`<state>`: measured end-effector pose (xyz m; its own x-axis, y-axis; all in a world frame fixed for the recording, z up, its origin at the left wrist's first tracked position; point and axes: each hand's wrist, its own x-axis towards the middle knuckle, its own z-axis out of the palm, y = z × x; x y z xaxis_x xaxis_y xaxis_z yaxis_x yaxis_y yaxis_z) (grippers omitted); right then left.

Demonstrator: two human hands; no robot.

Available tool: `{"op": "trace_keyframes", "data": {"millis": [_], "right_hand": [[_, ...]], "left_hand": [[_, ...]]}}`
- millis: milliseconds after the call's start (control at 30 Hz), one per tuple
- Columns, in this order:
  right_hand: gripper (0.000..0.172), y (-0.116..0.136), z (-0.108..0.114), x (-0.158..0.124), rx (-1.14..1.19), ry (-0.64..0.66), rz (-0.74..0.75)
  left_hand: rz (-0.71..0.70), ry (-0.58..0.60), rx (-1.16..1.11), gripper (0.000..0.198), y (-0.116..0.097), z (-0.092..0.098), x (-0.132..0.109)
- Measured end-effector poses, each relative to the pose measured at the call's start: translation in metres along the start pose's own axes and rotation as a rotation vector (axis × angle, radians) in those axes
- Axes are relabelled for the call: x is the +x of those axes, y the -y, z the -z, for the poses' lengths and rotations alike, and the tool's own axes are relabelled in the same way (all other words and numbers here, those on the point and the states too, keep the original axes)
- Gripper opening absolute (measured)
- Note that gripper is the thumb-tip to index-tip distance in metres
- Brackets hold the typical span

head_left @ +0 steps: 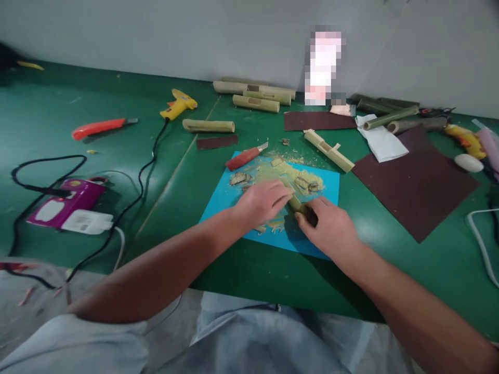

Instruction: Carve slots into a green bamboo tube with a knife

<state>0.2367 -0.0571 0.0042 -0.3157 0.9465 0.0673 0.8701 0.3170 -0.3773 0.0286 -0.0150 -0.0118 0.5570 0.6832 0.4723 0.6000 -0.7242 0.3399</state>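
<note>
A short greenish piece of bamboo (293, 201) is held at a slant between my hands, above a blue sheet (312, 248). My right hand (331, 223) closes round its near end with thumb and fingers. At the far end, my left hand (267, 200) has its fingers curled together against the bamboo; part of the piece is hidden beneath them. Pale yellow sawdust (312, 176) and bark-like scraps (240, 178) lie on the sheet around the hands. A red-handled craft knife (245, 157) rests on the sheet's far edge, blade pointing away to the right.
Cut bamboo tubes (256, 103) lie along the wall. Right of the sheet are a notched bamboo piece (328, 150) and brown sandpaper (417, 184). To the left sit a yellow glue gun (178, 105), a red utility knife (103, 128) and a purple power strip (66, 205) with trailing cords.
</note>
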Motion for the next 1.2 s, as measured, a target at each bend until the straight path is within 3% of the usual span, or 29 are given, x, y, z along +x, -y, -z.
{"op": "trace_keyframes", "data": {"millis": [67,233,367,567,667,767,833,933,1067,1200], "right_hand": [[0.022,0.0,0.001,0.0,0.008,-0.004,-0.009],[0.022,-0.001,0.001,-0.001,0.022,0.0,-0.011],[0.028,-0.002,0.001,-0.002,0.032,-0.036,0.007],[0.022,-0.001,0.001,-0.002,0.026,-0.003,-0.014],[0.022,0.0,0.0,-0.002,0.004,0.003,-0.004],[0.023,0.002,0.001,-0.003,-0.04,-0.002,0.009],[0.025,0.004,0.003,-0.004,-0.077,-0.002,0.003],[0.026,0.006,0.005,-0.004,-0.116,-0.002,-0.009],[0.024,0.006,0.004,-0.006,-0.118,0.0,0.004],[0.026,0.004,0.002,-0.006,-0.108,-0.018,0.008]], "left_hand": [[0.097,-0.021,-0.012,0.024,0.005,0.001,0.0],[0.287,0.061,-0.116,0.021,0.014,0.003,0.0],[0.236,0.022,-0.105,0.02,0.014,0.005,0.003],[0.254,-0.113,-0.049,0.018,0.015,0.006,0.005],[0.181,-0.074,-0.057,0.021,0.011,0.001,0.003],[0.009,0.015,-0.067,0.022,0.005,-0.002,0.002],[-0.063,0.011,-0.059,0.023,0.005,-0.003,0.003],[-0.036,-0.041,-0.03,0.024,0.005,-0.002,0.004],[-0.115,0.055,-0.002,0.028,0.002,-0.001,0.003],[0.035,-0.029,0.068,0.031,0.003,0.001,0.004]]}}
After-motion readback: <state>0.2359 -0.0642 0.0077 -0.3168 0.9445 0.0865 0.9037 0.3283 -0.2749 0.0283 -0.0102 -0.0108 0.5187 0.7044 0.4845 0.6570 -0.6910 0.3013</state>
